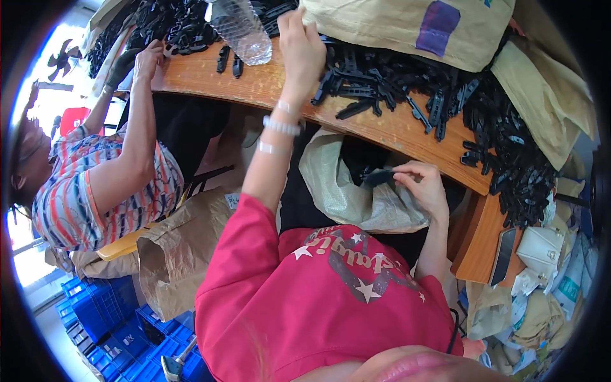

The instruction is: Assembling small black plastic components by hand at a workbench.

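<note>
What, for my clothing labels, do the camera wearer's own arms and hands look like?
Short, crimson-pink fabric sleeves cover both upper arms. The left forearm has a pale, beaded-looking bracelet, flanked by two narrow, shiny, pale strips of unclear material. The left hand and right hand are ungloved, and no band shows on the right wrist.

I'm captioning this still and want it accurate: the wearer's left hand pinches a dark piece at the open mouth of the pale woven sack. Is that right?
Not quite: the hand is wrong. The head view shows the right hand pinching the dark piece at the open mouth of the pale woven sack; the left hand is up near the clear bottle.
</note>
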Motion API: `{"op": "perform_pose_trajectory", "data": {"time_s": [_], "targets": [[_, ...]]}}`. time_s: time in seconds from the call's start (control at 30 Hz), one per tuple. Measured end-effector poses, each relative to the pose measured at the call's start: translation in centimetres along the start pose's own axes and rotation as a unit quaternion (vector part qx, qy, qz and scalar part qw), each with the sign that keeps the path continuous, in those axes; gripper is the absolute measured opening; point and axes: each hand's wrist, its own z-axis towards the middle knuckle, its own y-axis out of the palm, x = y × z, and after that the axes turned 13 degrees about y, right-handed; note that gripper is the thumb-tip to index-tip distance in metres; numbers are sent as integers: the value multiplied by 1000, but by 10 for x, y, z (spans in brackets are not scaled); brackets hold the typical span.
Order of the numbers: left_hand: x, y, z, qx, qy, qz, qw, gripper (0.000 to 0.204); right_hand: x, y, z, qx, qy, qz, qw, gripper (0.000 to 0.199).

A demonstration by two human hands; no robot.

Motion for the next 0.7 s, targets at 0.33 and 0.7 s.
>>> {"op": "perform_pose_trajectory", "data": {"time_s": [0.33,0.7], "targets": [[-112,46,46,-255,-155,269,916,29,2,0,-8,19,14,8,1000,8],[-1,10,41,137,-110,-221,959,16,5,-65,23,557,-134,-282,770,18]]}}
